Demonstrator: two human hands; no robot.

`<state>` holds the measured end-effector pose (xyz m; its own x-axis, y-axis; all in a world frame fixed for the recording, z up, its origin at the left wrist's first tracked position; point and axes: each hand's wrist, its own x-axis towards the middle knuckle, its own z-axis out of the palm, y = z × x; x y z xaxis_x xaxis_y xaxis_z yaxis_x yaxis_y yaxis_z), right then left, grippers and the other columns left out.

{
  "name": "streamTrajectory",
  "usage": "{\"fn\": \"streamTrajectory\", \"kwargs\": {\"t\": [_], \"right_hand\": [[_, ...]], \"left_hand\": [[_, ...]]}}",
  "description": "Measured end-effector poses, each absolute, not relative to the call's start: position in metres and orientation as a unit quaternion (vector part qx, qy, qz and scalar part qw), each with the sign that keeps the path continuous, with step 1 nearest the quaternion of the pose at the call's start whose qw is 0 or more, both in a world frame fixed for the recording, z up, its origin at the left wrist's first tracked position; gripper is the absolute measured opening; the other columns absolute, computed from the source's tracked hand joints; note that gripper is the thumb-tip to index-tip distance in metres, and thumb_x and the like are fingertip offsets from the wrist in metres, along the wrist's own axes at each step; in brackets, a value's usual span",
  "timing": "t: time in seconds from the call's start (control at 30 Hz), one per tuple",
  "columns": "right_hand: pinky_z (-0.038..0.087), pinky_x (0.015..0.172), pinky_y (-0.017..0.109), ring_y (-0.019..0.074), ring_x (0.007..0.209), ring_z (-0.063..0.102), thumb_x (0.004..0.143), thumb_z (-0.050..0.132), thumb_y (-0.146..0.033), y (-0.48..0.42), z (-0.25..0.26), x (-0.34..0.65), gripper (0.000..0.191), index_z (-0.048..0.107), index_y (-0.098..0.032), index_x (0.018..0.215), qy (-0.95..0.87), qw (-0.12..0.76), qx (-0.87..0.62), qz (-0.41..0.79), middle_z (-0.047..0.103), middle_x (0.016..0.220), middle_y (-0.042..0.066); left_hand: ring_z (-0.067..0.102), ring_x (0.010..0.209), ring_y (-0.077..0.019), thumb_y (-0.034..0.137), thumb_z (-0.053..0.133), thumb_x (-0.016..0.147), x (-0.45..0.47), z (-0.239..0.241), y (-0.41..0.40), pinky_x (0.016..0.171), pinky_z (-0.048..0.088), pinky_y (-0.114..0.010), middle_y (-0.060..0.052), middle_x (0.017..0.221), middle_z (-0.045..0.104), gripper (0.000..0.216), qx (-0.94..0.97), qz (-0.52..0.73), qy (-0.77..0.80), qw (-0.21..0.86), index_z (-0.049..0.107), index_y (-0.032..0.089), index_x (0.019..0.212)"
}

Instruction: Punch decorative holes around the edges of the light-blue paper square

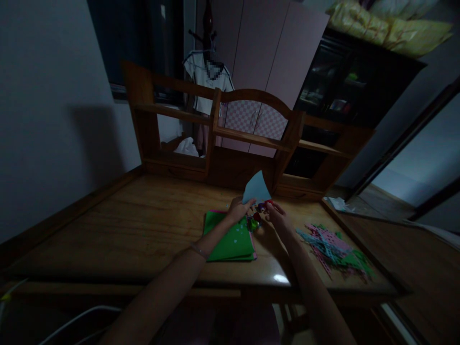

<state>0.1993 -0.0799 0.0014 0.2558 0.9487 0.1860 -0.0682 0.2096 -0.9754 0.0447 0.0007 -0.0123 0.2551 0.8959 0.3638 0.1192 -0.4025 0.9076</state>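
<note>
Head view: blue paper [257, 188] juts above left fingers [250, 203] pinching it; right fingers [272, 211] grip red object [268, 203]

Wooden shelf unit [240, 165] along the worktop's [143, 225] far edge. Beyond it, left: white shirt [201, 79] hanging from a coat stand [207, 26]. Far centre: pale wardrobe [269, 43]. Far right: dark cabinet [362, 91], yellow bundles [402, 36] on top. Left: plain wall [46, 105], shadowed patch.

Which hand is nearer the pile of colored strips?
Right. The right hand is left of the pile of colored strips, not touching it; the left hand is farther left, by the far end of the green sheets, holding the pale blue sheet.
</note>
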Motion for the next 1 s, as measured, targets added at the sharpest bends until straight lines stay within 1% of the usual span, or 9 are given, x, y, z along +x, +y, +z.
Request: {"fn": "streamTrajectory", "kwargs": {"t": [0.17,0.27,0.33,0.43,0.53,0.67,0.83,1.0], "right_hand": [[0.045,0.066,0.025,0.0165,0.081,0.06,0.069,0.069,-0.037,-0.086,0.007,0.19,0.028,0.065,-0.021,0.091,-0.512,0.602,-0.478,0.383,0.066,0.094,0.006],[0.045,0.069,0.026,0.0172,0.084,0.06,0.069,0.07,-0.036,-0.088,0.008,0.187,0.027,0.065,-0.022,0.092,-0.517,0.605,-0.461,0.392,0.066,0.095,0.005],[0.045,0.068,0.026,0.017,0.082,0.06,0.068,0.071,-0.036,-0.088,0.008,0.187,0.027,0.065,-0.022,0.091,-0.51,0.61,-0.462,0.393,0.066,0.094,0.004],[0.045,0.068,0.026,0.0171,0.082,0.06,0.066,0.071,-0.036,-0.087,0.007,0.187,0.028,0.065,-0.022,0.09,-0.503,0.611,-0.468,0.394,0.066,0.093,0.004],[0.045,0.07,0.026,0.0171,0.083,0.06,0.067,0.071,-0.036,-0.086,0.007,0.187,0.029,0.065,-0.022,0.091,-0.508,0.608,-0.464,0.396,0.066,0.094,0.004],[0.045,0.072,0.027,0.0167,0.083,0.059,0.068,0.07,-0.037,-0.086,0.007,0.187,0.027,0.065,-0.022,0.09,-0.514,0.607,-0.464,0.391,0.066,0.093,0.004],[0.044,0.071,0.026,0.0154,0.08,0.058,0.069,0.069,-0.038,-0.086,0.005,0.189,0.027,0.065,-0.022,0.091,-0.508,0.61,-0.463,0.394,0.065,0.092,0.004],[0.044,0.069,0.025,0.0143,0.078,0.057,0.07,0.068,-0.039,-0.081,0.0,0.192,0.027,0.065,-0.021,0.089,-0.499,0.612,-0.464,0.402,0.065,0.091,0.004]], "left_hand": [[0.058,0.056,-0.0147,0.05,0.057,0.073,0.048,-0.017,0.003,0.056,0.044,-0.023,-0.004,0.063,0.064,0.039,0.675,0.494,0.361,0.412,0.066,0.012,0.07],[0.061,0.064,-0.0156,0.048,0.06,0.072,0.048,-0.016,0.002,0.058,0.044,-0.023,-0.005,0.07,0.065,0.036,0.667,0.51,0.361,0.405,0.067,0.012,0.073],[0.061,0.065,-0.0158,0.048,0.06,0.072,0.047,-0.015,0.002,0.058,0.044,-0.022,-0.005,0.07,0.066,0.036,0.665,0.511,0.364,0.404,0.067,0.012,0.074],[0.059,0.06,-0.0153,0.049,0.059,0.072,0.046,-0.014,0.001,0.054,0.043,-0.022,-0.005,0.065,0.065,0.038,0.664,0.501,0.375,0.41,0.067,0.012,0.073],[0.059,0.06,-0.0149,0.048,0.059,0.073,0.046,-0.013,0.001,0.055,0.043,-0.022,-0.005,0.065,0.064,0.037,0.666,0.505,0.371,0.405,0.067,0.012,0.074],[0.059,0.059,-0.0149,0.046,0.059,0.073,0.046,-0.013,0.002,0.056,0.043,-0.022,-0.004,0.061,0.063,0.035,0.675,0.504,0.368,0.395,0.067,0.012,0.07],[0.059,0.06,-0.0146,0.046,0.057,0.074,0.047,-0.013,0.001,0.057,0.042,-0.022,-0.004,0.064,0.064,0.034,0.681,0.508,0.365,0.381,0.067,0.013,0.072],[0.057,0.057,-0.0133,0.046,0.056,0.075,0.045,-0.012,-0.001,0.055,0.04,-0.022,-0.003,0.063,0.063,0.034,0.687,0.5,0.358,0.387,0.065,0.014,0.068]]}}
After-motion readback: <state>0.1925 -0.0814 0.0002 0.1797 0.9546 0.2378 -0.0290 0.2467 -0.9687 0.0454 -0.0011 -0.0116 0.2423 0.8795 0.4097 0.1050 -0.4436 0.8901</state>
